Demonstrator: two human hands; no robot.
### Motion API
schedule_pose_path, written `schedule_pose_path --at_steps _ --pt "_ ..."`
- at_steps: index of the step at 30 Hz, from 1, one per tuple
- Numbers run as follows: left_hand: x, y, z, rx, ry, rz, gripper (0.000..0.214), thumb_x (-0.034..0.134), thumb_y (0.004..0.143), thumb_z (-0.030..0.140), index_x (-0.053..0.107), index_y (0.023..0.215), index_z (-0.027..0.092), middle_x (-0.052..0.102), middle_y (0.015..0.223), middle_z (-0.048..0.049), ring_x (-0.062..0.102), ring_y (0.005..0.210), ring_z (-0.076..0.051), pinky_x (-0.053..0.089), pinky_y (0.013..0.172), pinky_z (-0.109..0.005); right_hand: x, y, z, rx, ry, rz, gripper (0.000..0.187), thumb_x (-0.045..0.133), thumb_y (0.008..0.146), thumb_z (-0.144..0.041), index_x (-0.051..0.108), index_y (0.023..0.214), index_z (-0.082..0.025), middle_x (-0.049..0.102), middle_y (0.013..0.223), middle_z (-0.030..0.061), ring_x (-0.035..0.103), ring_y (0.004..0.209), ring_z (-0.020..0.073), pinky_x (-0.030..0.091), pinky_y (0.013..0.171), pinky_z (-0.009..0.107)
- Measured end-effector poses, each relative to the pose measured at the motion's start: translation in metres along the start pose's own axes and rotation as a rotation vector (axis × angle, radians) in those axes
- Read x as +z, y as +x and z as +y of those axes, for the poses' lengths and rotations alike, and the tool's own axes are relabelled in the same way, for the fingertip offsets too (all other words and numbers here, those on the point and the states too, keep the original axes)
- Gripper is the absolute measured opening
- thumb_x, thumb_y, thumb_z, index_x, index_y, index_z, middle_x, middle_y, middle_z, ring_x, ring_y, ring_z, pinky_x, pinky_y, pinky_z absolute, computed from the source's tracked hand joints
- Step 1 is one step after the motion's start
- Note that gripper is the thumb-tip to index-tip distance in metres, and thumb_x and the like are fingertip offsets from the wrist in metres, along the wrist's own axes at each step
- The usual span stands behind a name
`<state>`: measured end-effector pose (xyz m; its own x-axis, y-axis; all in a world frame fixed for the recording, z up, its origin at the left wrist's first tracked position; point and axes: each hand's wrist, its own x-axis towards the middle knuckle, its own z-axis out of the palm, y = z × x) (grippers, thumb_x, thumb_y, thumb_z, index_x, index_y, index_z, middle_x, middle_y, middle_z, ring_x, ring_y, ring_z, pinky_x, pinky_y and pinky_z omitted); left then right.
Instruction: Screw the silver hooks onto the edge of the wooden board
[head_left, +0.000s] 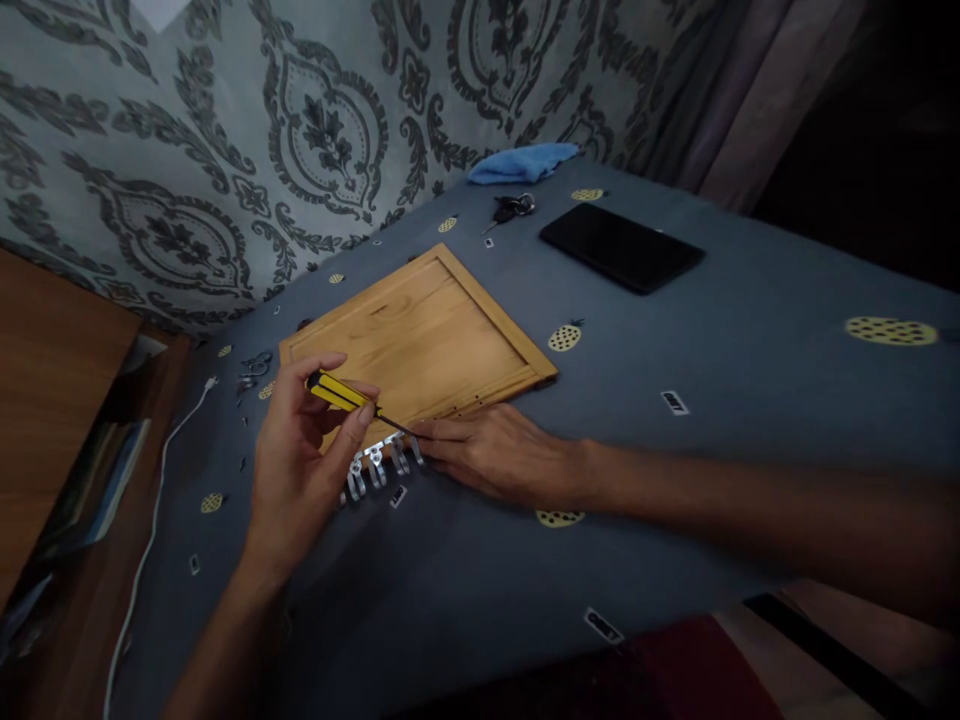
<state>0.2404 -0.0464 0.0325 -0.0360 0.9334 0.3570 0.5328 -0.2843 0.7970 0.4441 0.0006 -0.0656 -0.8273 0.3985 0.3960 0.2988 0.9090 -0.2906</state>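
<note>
My left hand (pixel 300 440) is closed around the yellow and black handle of a screwdriver (pixel 337 393), whose thin shaft slants down to the right. A wooden board (pixel 409 330) with a raised frame lies flat on the cloth. Along its near edge sits a metal rack with several hooks (pixel 376 465). My right hand (pixel 502 450) rests at that same edge, fingers pressed together around the screwdriver's tip, at the rack's right end. Those fingertips hide the tip and whatever they pinch. Small dark holes show in the board's edge beside the right hand.
On the dark bed cover (pixel 750 380) lie a black tablet (pixel 621 247), keys (pixel 511 208), a blue cloth (pixel 523 163) and scissors (pixel 256 367). A white cable (pixel 159 510) runs down the left, beside a wooden shelf with books (pixel 105 490). A patterned wall (pixel 330 140) stands behind.
</note>
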Motion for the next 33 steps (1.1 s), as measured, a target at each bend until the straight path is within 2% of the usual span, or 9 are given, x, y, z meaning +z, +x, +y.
schedule_pose_path --at_steps 6,12,15,18,21,25,29,33 --pt "0.0 0.0001 -0.0006 -0.051 0.066 0.049 0.032 0.084 0.081 0.034 0.065 0.103 0.021 0.073 0.087 0.0001 0.072 0.075 -0.013 0.059 0.067 -0.021 -0.004 0.0013 -0.0015 -0.013 -0.036 -0.009 0.03 0.055 0.104 -0.016 0.069 0.13 -0.014 0.07 0.141 0.0094 0.073 0.115 0.0247 0.062 0.079 0.035" --pt "-0.0014 0.0015 0.0029 -0.09 -0.022 0.003 0.038 0.082 0.084 0.033 0.062 0.113 0.021 0.08 0.095 -0.0035 0.078 0.091 -0.016 0.062 0.078 -0.023 -0.0013 0.0019 -0.0008 -0.005 -0.032 -0.022 0.031 0.054 0.105 -0.018 0.068 0.133 -0.015 0.069 0.142 0.0105 0.074 0.112 0.0229 0.061 0.077 0.032" --pt "0.0025 0.0006 0.0036 -0.091 -0.009 0.006 0.035 0.082 0.085 0.034 0.063 0.11 0.021 0.079 0.092 -0.0022 0.077 0.082 -0.014 0.062 0.073 -0.021 -0.0026 0.0027 -0.0007 -0.017 -0.021 -0.019 0.03 0.056 0.103 -0.016 0.069 0.13 -0.015 0.068 0.143 0.0105 0.073 0.115 0.0239 0.061 0.082 0.034" --pt "0.0045 -0.0003 0.0025 -0.079 0.034 0.04 0.033 0.084 0.082 0.035 0.064 0.104 0.021 0.08 0.085 -0.0013 0.075 0.071 -0.013 0.06 0.065 -0.02 -0.0043 0.0029 -0.0014 -0.011 -0.009 0.003 0.03 0.057 0.102 -0.014 0.069 0.129 -0.014 0.07 0.14 0.0112 0.075 0.109 0.0236 0.062 0.076 0.034" --pt "0.0028 -0.0007 0.0017 -0.086 0.037 0.043 0.034 0.084 0.082 0.033 0.065 0.108 0.021 0.082 0.088 -0.0028 0.078 0.076 -0.016 0.062 0.067 -0.021 -0.005 0.0026 -0.002 -0.006 0.01 0.011 0.031 0.058 0.101 -0.013 0.069 0.13 -0.013 0.072 0.136 0.0119 0.075 0.105 0.0225 0.061 0.071 0.032" --pt "-0.0001 -0.0007 0.0029 -0.118 -0.049 -0.011 0.039 0.084 0.084 0.031 0.062 0.116 0.022 0.083 0.098 -0.0046 0.081 0.089 -0.018 0.064 0.074 -0.024 -0.0049 0.0024 -0.0021 0.006 0.017 -0.002 0.03 0.058 0.102 -0.014 0.068 0.13 -0.014 0.072 0.135 0.0118 0.075 0.106 0.0222 0.061 0.071 0.032" --pt "0.0011 -0.0008 0.004 -0.125 -0.073 -0.037 0.028 0.082 0.086 0.032 0.064 0.105 0.022 0.081 0.101 -0.0042 0.08 0.095 -0.018 0.064 0.08 -0.024 -0.0048 0.0024 -0.0018 0.009 0.014 -0.015 0.029 0.057 0.103 -0.016 0.069 0.129 -0.015 0.071 0.137 0.0112 0.075 0.106 0.0226 0.061 0.073 0.033" --pt "0.0028 -0.0006 0.0033 -0.098 0.024 -0.022 0.018 0.082 0.086 0.031 0.07 0.094 0.021 0.076 0.092 -0.0012 0.074 0.08 -0.013 0.06 0.07 -0.021 -0.0054 0.0026 -0.0017 0.016 0.0 -0.018 0.029 0.055 0.104 -0.017 0.069 0.13 -0.017 0.071 0.139 0.0099 0.075 0.107 0.0212 0.059 0.074 0.03"
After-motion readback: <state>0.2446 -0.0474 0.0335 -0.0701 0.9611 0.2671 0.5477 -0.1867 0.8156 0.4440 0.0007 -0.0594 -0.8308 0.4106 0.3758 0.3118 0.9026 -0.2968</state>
